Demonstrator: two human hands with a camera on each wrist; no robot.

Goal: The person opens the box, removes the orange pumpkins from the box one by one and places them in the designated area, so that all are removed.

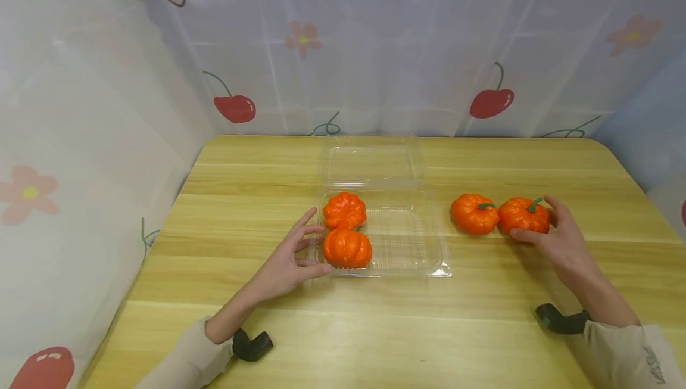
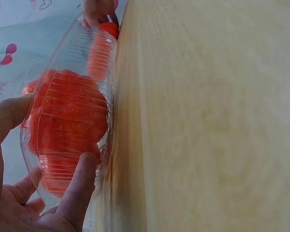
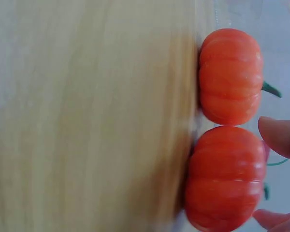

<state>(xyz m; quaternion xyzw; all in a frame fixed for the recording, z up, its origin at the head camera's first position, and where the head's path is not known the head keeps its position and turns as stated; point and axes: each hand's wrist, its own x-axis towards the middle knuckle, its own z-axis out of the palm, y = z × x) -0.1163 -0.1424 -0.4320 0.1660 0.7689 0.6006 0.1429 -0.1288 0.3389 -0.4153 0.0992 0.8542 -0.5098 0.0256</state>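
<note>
A clear plastic clamshell container [image 1: 399,237] lies with its lid folded back. Two orange toy pumpkins sit in its left side, a rear one [image 1: 345,210] and a front one [image 1: 347,249]. Spread along the container's left edge, the fingers of my left hand [image 1: 286,264] touch it; the left wrist view shows fingertips on its rim and side wall. To the right, two more pumpkins stand side by side on the table, one nearer the container [image 1: 471,215] and one farther right [image 1: 521,216]. My right hand [image 1: 565,243] is around the farther one, thumb in front, fingers behind, loosely spread.
The container's transparent lid [image 1: 372,162] extends toward the table's back edge. A wooden table [image 1: 407,329] is under everything. Behind it hangs a curtain [image 1: 370,49] with cherries, flowers and hearts. A black curved piece is at each wrist, near the beige sleeves [image 1: 195,353].
</note>
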